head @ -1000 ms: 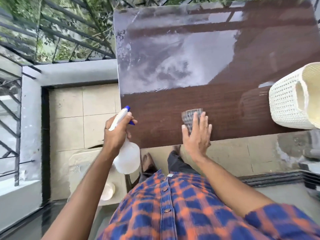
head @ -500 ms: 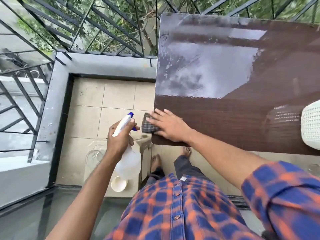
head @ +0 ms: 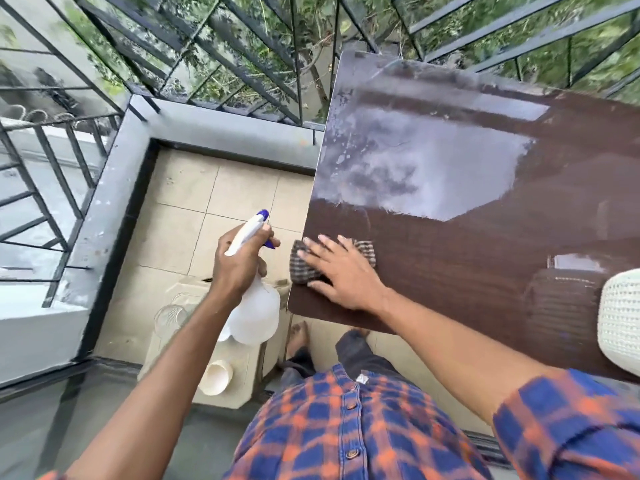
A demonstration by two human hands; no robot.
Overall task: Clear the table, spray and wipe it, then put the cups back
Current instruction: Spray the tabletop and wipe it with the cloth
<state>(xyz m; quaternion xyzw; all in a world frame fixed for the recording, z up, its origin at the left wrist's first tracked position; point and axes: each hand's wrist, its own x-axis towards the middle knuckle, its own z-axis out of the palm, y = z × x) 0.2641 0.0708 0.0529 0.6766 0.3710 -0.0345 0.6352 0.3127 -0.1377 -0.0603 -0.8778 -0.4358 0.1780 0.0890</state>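
Observation:
A dark brown table point(head: 485, 258) fills the right half of the view, its far part wet and shiny. My right hand point(head: 343, 271) lies flat on a checked cloth point(head: 301, 268) at the table's near left corner, the cloth hanging slightly over the left edge. My left hand point(head: 239, 261) grips a white spray bottle point(head: 256, 313) with a blue nozzle, held off the table to its left. On a low beige stool point(head: 242, 375) below the bottle stand a clear glass point(head: 169, 317) and a white cup point(head: 216, 375).
A white woven basket point(head: 620, 323) sits at the table's right edge. Black metal railings point(head: 207, 64) and a grey ledge enclose the tiled balcony floor point(head: 207, 209) on the left and far side. My bare feet show under the table edge.
My right hand has swept the cloth from the middle of the near edge to the table's left corner. The view has turned left. The spray bottle stays in my left hand.

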